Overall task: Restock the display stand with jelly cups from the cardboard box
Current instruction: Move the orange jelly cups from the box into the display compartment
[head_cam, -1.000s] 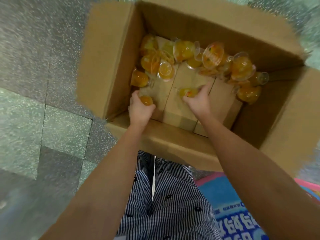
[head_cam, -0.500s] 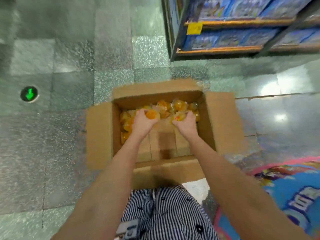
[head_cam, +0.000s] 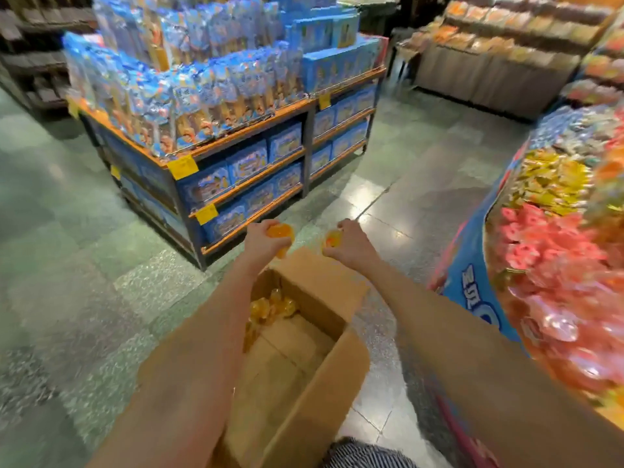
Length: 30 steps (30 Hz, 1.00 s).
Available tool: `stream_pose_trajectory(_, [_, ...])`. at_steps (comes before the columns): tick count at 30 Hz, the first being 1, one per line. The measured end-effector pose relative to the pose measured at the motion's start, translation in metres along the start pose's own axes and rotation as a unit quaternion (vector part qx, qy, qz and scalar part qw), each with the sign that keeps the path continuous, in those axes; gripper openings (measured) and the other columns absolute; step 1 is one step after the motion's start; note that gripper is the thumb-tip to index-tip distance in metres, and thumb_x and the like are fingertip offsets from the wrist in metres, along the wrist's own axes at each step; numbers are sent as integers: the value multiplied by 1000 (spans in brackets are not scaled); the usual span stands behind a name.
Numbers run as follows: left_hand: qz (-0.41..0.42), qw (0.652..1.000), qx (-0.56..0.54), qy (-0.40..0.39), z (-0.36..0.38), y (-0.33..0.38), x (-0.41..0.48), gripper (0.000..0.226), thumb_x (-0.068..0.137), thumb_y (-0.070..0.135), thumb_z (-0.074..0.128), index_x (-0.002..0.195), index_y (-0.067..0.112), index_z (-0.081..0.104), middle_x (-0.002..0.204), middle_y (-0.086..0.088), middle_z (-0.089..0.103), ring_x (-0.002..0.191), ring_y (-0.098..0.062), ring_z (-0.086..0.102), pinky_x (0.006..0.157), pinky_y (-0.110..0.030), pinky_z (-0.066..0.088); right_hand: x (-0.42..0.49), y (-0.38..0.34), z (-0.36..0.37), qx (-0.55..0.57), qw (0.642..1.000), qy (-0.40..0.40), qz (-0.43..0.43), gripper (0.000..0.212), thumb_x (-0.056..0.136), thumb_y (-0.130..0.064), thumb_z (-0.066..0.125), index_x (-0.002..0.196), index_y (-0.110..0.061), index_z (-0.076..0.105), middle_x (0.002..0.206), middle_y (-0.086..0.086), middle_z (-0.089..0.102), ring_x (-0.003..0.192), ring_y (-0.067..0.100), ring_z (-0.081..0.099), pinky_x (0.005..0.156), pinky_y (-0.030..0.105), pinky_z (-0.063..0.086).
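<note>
Here, the left hand (head_cam: 261, 243) is gripping orange jelly cups (head_cam: 281, 232), its fingers (head_cam: 259, 231) curling tightly round them so that only orange patches are showing above and below the fist; the blur is hiding how many it is holding. The right hand (head_cam: 353, 244) is clutching a single orange cup (head_cam: 332, 238) in the same way, fingers closed round it and the cup peeping out on the left side of the fist. Both hands are hanging in the air over the far flap of the cardboard box (head_cam: 320, 400), level with each other and apart. The box is sitting open on the tiled floor (head_cam: 67, 231) near the person, between the two forearms, and the left forearm is covering its left wall. A small heap of loose jelly cups (head_cam: 273, 309) is lying in its far corner on the bare cardboard bottom. The display stand (head_cam: 472, 292) is rising on the right, wrapped in a blue skirt with white lettering, with pink sweets (head_cam: 547, 251) piling on its near part and yellow packets (head_cam: 547, 184) lying farther along; the right forearm is crossing in front of its near edge. Far to the left, a shelf unit (head_cam: 250, 163) is carrying blue boxes and bags, with yellow price tags (head_cam: 183, 166) hanging from its orange edges.
</note>
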<state>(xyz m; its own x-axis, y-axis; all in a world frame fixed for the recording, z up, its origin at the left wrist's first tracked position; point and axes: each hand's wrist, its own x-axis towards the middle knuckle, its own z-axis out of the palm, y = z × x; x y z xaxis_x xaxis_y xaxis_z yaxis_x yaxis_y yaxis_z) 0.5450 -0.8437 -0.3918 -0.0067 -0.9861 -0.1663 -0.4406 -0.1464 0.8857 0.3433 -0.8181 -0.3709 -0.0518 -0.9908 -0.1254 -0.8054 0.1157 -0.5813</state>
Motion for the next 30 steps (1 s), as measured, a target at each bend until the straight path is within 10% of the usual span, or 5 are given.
stream_pose_trajectory(8, [173,973,83,-126,104,145,-6,69,71,20,77,131,9,44,121,-10,50,98,-24,52,73,-35,53,-68,83,-124,-38,987,125,93,68,77,-28,74,133,-5,43,132,13,43,116,33,51,89,35,44])
stream_pose_trajectory(15, [346,881,180,-266,219,234,-85,75,56,52,57,120,13,53,114,-14,53,119,-26,41,80,-13,25,-157,175,-199,-14,957,217,194,71,77,-24,76,136,-4,42,134,16,44,118,30,47,81,31,39])
stream_pose_trajectory(20, [380,870,150,-277,300,272,-147,28,73,3,73,85,17,52,76,6,47,83,-19,51,55,-10,34,-233,251,-240,14,935,260,242,78,77,-30,78,140,-5,39,142,15,39,122,32,47,87,35,44])
stream_pose_trajectory(25, [412,824,238,-306,392,289,-193,51,56,37,71,93,5,60,94,-20,58,92,-36,59,67,-38,44,-318,326,-279,2,917,278,287,83,75,-33,79,144,-8,38,147,15,36,124,32,47,87,40,47])
stream_pose_trajectory(30, [438,791,283,-320,466,299,-261,40,72,25,72,105,9,56,114,-20,54,108,-36,52,74,-34,40,-402,402,-311,6,906,280,317,72,77,-27,79,138,-5,47,140,14,45,124,33,48,93,42,47])
